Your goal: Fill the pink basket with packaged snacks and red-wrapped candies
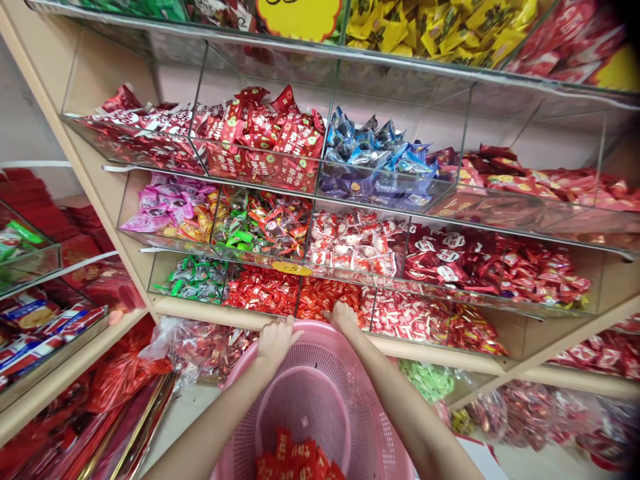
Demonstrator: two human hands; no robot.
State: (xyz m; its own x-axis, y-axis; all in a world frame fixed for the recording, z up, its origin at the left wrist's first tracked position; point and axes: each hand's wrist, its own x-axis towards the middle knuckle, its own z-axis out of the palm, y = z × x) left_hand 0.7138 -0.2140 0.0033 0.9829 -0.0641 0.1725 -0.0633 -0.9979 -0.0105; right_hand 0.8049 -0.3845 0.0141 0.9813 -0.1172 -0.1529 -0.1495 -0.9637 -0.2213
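I hold a pink plastic basket (320,393) against the front of a candy shelf. My left hand (274,342) grips the basket's far rim, fingers curled over it. My right hand (341,315) reaches past the rim into the lowest clear bin of red wrapped candies (325,297); its fingertips are hidden among the wrappers. Several red candy packets (295,460) lie in the bottom of the basket.
Clear acrylic bins on wooden shelves hold red candies (260,137), blue candies (375,160), pink candies (165,203), green candies (197,279) and yellow candies (440,27). Bagged candy (200,347) lies below the shelf. Another shelf unit (45,320) stands at the left.
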